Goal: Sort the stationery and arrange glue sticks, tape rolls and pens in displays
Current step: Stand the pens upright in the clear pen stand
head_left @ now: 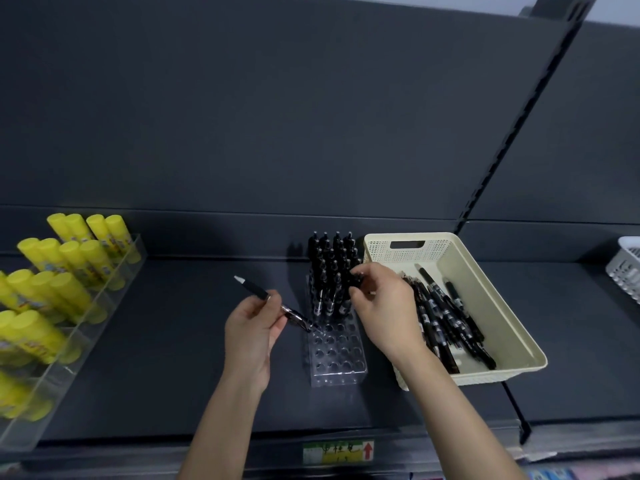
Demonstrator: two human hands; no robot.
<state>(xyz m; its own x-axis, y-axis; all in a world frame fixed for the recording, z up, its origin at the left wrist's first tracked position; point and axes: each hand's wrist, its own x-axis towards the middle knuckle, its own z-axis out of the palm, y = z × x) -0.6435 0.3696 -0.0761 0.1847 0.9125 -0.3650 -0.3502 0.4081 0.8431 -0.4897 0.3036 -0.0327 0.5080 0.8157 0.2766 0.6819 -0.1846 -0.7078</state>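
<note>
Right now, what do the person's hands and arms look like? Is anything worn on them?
The left hand and the right hand are bare: no gloves, and no ring shows on the fingers in view. The left forearm and the right forearm are also bare, with no sleeve down to the picture's lower edge. Neither wrist shows a watch or bracelet.

Left hand (251,327) grips a black pen (263,295) slantwise, lower end at the clear holder (336,355). Right hand (377,306) pinches one of the upright pens (332,268) filling the back rows. Loose pens (446,317) lie in the cream basket (485,299) just beside; glue sticks (69,268) far left.
</note>
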